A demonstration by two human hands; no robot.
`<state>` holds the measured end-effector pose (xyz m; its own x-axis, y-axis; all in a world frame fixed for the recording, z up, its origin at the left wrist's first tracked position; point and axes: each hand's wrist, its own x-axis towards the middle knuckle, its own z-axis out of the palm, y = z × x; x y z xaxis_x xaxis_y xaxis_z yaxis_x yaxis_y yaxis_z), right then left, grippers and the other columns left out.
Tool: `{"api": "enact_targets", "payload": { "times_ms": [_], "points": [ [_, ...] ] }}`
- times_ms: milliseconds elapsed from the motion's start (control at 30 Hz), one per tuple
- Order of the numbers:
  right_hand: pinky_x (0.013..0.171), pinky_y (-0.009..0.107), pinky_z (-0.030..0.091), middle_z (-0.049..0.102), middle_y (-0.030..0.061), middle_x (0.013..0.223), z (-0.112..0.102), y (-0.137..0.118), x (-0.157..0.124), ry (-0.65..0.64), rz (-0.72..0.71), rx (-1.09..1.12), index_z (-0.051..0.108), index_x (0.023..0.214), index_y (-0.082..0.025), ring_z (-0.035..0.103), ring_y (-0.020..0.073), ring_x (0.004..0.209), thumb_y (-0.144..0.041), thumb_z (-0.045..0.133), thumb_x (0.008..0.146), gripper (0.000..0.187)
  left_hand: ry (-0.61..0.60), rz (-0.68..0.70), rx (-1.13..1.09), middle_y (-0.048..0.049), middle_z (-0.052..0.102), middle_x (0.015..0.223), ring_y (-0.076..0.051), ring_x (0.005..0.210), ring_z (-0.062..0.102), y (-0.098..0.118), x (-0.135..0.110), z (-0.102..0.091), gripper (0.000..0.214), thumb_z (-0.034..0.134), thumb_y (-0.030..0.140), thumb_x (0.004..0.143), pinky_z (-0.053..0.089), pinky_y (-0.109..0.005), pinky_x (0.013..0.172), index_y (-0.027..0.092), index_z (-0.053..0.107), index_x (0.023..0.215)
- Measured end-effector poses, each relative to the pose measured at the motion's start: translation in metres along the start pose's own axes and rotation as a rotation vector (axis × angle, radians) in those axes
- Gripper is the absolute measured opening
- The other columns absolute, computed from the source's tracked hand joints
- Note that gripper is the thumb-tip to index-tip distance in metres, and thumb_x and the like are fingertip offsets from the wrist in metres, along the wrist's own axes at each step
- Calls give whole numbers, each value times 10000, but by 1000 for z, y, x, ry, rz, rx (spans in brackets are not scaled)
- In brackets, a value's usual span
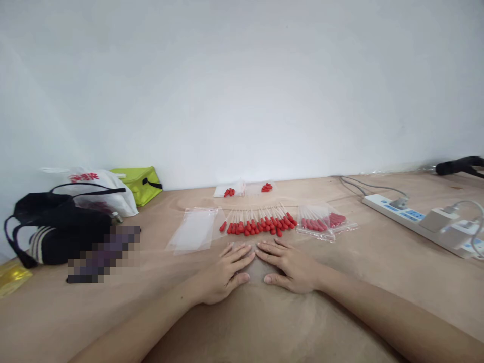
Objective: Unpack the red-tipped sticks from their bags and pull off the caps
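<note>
My left hand (229,275) lies flat on the table with its fingers stretched out. Opposite it, my right hand (293,267) rests flat too, fingertips pointing toward the left ones. Neither holds anything. Something clear, perhaps a plastic bag, shows faintly between them; I cannot tell for sure. Just beyond the fingertips lies a row of thin pale sticks with red bulb-shaped heads (260,224), heads toward me. To the left are flat clear zip bags (194,229). On the right, zip bags with red-headed sticks inside (317,223) overlap one another.
By the wall lie more bags with red pieces (229,192). A white power strip (412,217) with plugs and cables is on the right, a black object (459,166) behind it. Leftward stand a black bag (71,232), a white plastic bag (121,196) and a lime-green bag (134,184).
</note>
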<state>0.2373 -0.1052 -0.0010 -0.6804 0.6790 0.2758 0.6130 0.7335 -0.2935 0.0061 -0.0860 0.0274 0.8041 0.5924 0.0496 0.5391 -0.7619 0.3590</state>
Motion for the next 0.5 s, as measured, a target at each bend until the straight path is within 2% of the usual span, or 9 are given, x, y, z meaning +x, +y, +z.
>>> {"api": "enact_targets", "payload": {
  "times_ms": [67,133,200,267,367,433,500],
  "points": [
    [1031,492,171,279,107,1381,-1,1,0,-56,-12,-2,236,1345,-232,249,225,1272,-486,372,841,581,-1,-62,-6,-51,324,1375,-214,1275,258,-4,-1,2,438,382,375,859,194,-458,1039,276,351,1284],
    [1030,512,139,243,100,1394,-3,3,0,-89,-39,17,225,1344,-253,222,224,1282,-487,362,845,568,120,-139,-35,-77,394,1332,-215,1239,325,-10,3,4,391,367,364,861,250,-431,1017,241,442,1224],
    [1030,515,130,247,94,1394,-5,4,0,-109,-80,49,258,1332,-263,226,226,1280,-487,405,827,571,255,-214,-83,-96,512,1213,-210,1127,452,-14,9,5,349,438,346,819,343,-391,953,201,521,1126],
    [1030,504,151,298,90,1376,-7,5,1,-116,-108,103,324,1306,-261,274,230,1261,-494,477,786,590,279,-307,-131,-81,598,1036,-203,946,551,-14,15,4,356,566,342,713,432,-346,825,177,551,1029],
    [974,409,321,478,88,1253,-7,6,2,-36,-82,224,475,1210,-225,455,205,1131,-468,530,760,515,117,-481,-187,-17,612,759,-174,674,572,-12,15,-5,336,648,339,584,450,-265,580,167,574,863],
    [860,331,427,579,82,1102,-7,8,3,122,-18,255,567,1102,-205,543,174,990,-411,508,791,378,-40,-510,-239,17,575,623,-149,564,539,-17,8,-19,198,607,309,595,403,-225,491,176,586,739],
    [792,309,448,615,77,985,-8,13,4,334,68,205,615,1004,-199,564,164,901,-347,480,817,275,-148,-451,-297,33,556,556,-137,529,522,-29,-3,-37,88,541,240,608,383,-210,476,197,598,660]
  ]
}}
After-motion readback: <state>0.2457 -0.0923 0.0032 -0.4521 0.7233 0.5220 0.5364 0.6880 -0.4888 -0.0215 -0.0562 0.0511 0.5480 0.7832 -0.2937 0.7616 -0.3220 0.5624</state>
